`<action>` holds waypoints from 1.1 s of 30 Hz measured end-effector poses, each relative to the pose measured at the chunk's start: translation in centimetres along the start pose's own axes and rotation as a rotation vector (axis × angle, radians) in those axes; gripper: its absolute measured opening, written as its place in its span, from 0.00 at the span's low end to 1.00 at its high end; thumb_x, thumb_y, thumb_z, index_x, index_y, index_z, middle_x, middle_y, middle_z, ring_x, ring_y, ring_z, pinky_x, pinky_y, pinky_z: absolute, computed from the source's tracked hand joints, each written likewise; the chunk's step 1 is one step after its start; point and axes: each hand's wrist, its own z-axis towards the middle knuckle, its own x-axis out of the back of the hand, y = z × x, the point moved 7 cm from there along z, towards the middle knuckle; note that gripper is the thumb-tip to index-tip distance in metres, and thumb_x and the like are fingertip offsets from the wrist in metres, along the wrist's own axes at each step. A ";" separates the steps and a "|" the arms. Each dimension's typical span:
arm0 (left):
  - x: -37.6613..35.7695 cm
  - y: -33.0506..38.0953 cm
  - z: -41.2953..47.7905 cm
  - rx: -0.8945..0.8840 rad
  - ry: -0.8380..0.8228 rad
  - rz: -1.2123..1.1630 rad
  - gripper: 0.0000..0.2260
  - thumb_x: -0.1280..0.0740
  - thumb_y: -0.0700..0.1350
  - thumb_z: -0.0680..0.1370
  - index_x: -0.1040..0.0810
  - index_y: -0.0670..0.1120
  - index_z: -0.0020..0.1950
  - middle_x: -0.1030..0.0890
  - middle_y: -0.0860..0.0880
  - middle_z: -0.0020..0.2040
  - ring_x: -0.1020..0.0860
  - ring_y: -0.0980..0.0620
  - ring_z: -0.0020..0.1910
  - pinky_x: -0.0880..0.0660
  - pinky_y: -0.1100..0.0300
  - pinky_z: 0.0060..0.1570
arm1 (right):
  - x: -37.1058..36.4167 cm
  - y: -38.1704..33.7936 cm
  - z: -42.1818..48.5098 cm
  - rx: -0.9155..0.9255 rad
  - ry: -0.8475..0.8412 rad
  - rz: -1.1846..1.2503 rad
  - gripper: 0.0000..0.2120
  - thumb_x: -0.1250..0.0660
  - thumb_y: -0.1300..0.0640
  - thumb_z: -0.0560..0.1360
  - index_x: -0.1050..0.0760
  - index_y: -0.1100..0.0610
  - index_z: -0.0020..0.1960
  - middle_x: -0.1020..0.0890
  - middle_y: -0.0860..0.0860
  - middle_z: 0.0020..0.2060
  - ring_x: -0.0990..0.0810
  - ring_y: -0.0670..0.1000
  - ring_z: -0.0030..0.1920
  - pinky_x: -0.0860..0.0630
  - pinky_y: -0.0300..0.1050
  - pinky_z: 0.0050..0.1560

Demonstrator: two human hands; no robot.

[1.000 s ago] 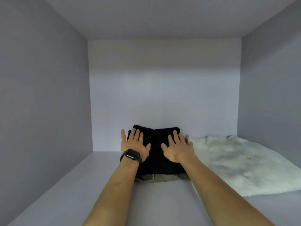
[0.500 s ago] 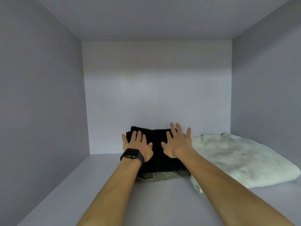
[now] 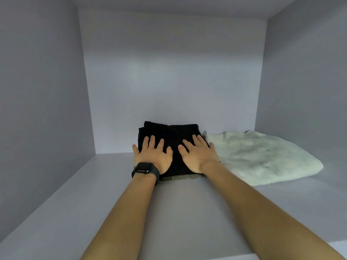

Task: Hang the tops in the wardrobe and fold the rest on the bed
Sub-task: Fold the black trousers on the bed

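Both arms reach deep into a pale grey wardrobe shelf (image 3: 112, 212). The left hand (image 3: 153, 158) and the right hand (image 3: 199, 156) lie flat, fingers straight and slightly spread, pressing on top of a folded black garment (image 3: 174, 134) and gripping nothing. The garment sits against the shelf's back edge, about midway along it, on an olive-coloured piece (image 3: 180, 177) that peeks out at its near side. Just beside it, toward the back right corner, lies a white fluffy garment (image 3: 262, 156). The left wrist wears a black smartwatch (image 3: 144, 168).
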 end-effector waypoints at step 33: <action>-0.7 34.4 -89.5 -1.977 -0.569 -0.809 0.15 0.33 0.45 0.77 0.18 0.50 0.63 0.16 0.48 0.56 0.21 0.43 0.53 0.26 0.50 0.51 | 8.6 -0.2 -104.9 -1.665 0.819 -0.366 0.16 0.31 0.54 0.79 0.22 0.48 0.67 0.21 0.48 0.66 0.27 0.55 0.68 0.29 0.51 0.67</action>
